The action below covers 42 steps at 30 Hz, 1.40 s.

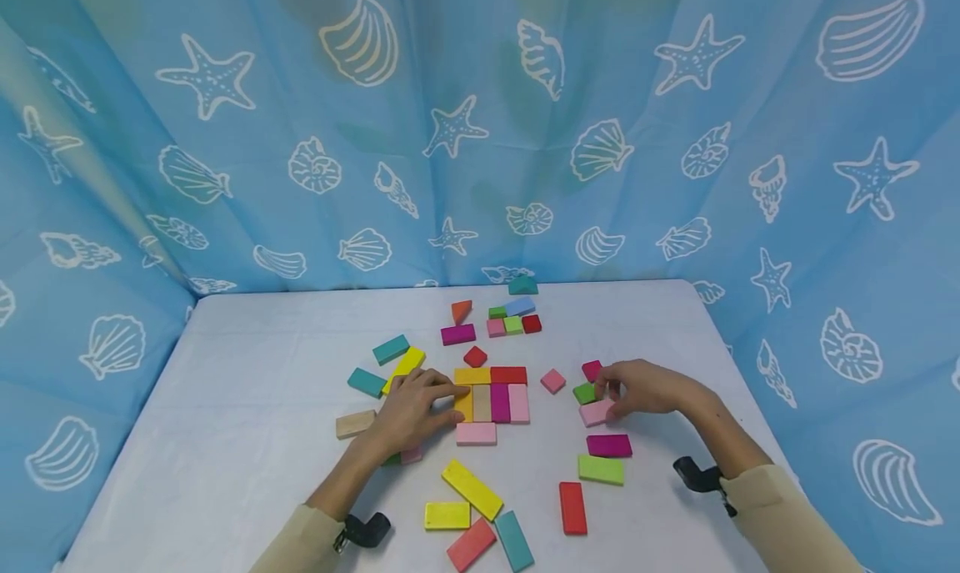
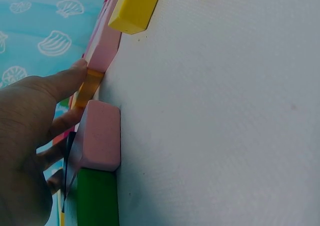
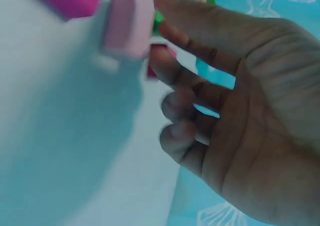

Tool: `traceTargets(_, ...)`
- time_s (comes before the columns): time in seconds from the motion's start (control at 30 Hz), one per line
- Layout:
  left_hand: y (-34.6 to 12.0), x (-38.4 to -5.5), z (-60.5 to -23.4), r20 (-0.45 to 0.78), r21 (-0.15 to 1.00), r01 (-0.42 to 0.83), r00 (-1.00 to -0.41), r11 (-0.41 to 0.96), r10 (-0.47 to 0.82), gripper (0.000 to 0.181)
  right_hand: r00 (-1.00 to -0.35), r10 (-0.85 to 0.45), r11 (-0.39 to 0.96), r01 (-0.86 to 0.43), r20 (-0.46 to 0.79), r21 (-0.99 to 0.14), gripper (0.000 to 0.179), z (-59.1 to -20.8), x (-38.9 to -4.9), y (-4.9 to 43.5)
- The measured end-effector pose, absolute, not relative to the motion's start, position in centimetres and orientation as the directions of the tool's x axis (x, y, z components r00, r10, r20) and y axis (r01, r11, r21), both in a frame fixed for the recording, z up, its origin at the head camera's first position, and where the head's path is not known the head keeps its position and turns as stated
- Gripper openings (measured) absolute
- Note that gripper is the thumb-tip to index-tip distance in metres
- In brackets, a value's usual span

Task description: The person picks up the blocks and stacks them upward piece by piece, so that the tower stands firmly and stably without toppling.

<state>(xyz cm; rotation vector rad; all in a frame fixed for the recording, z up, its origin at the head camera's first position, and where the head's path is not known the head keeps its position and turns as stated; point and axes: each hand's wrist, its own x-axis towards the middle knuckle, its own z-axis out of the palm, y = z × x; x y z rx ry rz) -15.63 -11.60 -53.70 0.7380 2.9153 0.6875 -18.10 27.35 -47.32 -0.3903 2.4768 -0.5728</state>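
Observation:
My left hand [image 1: 411, 410] is at the left side of a flat patch of blocks, thumb and index finger at an orange block [image 1: 463, 404]. Beside it stand a tan block [image 1: 482, 404], a magenta block [image 1: 500, 404] and a pink upright block [image 1: 519, 404]. In the left wrist view the orange block [image 2: 89, 86] shows between thumb and index finger. My right hand [image 1: 648, 387] pinches a pink block [image 1: 595, 413] at its edge; in the right wrist view this block [image 3: 127, 26] looks blurred, the other fingers curling loosely below. A green block [image 1: 584, 394] lies beside it, partly hidden.
A long yellow block [image 1: 472, 490], a teal block [image 1: 513, 541] and a red block [image 1: 573, 508] lie near the front. Lime [image 1: 601, 469] and magenta [image 1: 609, 445] blocks lie right. More small blocks [image 1: 513, 326] stand at the back, before the blue shell-patterned curtain [image 1: 480, 181].

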Motion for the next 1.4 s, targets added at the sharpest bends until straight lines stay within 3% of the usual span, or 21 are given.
traceTargets(0.23, -11.7, -15.6, -53.8, 0.063, 0.430, 0.445, -0.883, 0.786, 0.465, 0.045, -0.838, -0.336, 0.874, -0.108, -0.430, -0.474, 0.044, -49.0, -16.9, 28.5)
traceTargets(0.5, -11.6, -15.6, -53.9, 0.053, 0.428, 0.436, -0.887, 0.792, 0.459, 0.046, -0.836, -0.419, 0.845, -0.217, -0.354, -0.488, 0.039, -48.4, -16.8, 27.8)
traceTargets(0.7, -11.7, -15.7, -53.8, 0.057, 0.428, 0.437, -0.887, 0.791, 0.459, 0.046, -0.804, -0.502, 0.782, -0.264, -0.319, -0.564, 0.041, -48.5, -16.4, 25.1)
traceTargets(0.93, -11.7, -15.6, -53.8, 0.053, 0.432, 0.432, -0.889, 0.792, 0.455, 0.045, -0.772, -0.537, 0.810, -0.359, -0.340, -0.464, 0.038, -50.0, -14.9, 20.5)
traceTargets(1.4, -11.6, -15.6, -53.9, 0.061, 0.419, 0.436, -0.889, 0.796, 0.455, 0.045, -0.812, -0.449, 0.852, -0.263, -0.374, -0.452, 0.045, -50.9, -14.2, 17.2)
